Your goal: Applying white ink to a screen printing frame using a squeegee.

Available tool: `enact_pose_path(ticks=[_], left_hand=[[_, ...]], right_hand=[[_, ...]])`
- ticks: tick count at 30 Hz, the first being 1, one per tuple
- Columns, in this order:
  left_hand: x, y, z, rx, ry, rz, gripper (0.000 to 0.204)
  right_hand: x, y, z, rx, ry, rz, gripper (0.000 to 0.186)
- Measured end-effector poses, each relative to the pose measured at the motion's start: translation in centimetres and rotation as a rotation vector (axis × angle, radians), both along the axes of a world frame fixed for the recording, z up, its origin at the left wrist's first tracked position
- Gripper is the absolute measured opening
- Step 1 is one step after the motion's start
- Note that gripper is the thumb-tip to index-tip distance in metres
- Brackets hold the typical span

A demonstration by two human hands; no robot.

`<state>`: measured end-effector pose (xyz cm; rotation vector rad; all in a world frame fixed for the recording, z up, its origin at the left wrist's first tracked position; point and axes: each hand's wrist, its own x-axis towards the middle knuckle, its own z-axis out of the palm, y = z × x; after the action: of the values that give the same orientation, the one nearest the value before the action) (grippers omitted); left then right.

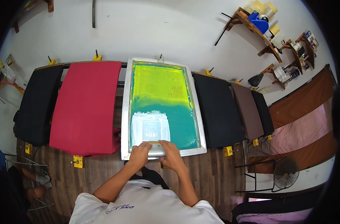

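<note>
A screen-printing frame (202, 128) with a silver metal rim lies on a board in front of me. Its mesh (185, 123) is teal, with bright yellow-green ink (151, 78) over the far half and a patch of white ink (137, 125) at the near left. At the near end of the screen is a squeegee (156, 150) with a metallic grey holder. My left hand (139, 154) closes round its left end and my right hand (171, 155) round its right end. The squeegee's blade cannot be made out.
Left of the screen are boards with a red shirt (85, 106) and a black shirt (39, 106); black (216, 110) and brown (245, 108) ones are on the right. Yellow clamps (78, 161) jut below. Shelves (252, 28), a fan (285, 174) and a seated person's leg (35, 192) are around.
</note>
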<state>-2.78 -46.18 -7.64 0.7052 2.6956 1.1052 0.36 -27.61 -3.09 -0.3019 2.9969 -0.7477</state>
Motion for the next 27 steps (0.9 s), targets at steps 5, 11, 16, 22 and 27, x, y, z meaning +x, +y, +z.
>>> enact_pose_path(ticks=[5,11,16,22,27], left_hand=[[1.8,-0.1,-1.5,-0.098,0.110,-0.020,0.059],[3.1,0.0,-0.9,-0.158,0.135,-0.020,0.070],[3.6,-0.2,-1.4,-0.182,0.144,-0.028,0.077],[3.6,-0.2,-1.4,-0.190,0.095,-0.040,0.079],[3.7,-0.3,-0.9,-0.205,-0.004,-0.056,0.085]], right_hand=[[6.4,4.9,-1.9,-0.327,-0.091,-0.458,0.053],[9.2,4.9,-5.0,-0.898,-0.626,-0.839,0.049],[8.7,4.8,-6.7,-1.275,-0.722,-0.848,0.039],[8.7,5.8,-6.4,-1.246,-0.817,-0.753,0.035],[8.6,6.2,-7.0,-1.231,-0.824,-0.668,0.036]])
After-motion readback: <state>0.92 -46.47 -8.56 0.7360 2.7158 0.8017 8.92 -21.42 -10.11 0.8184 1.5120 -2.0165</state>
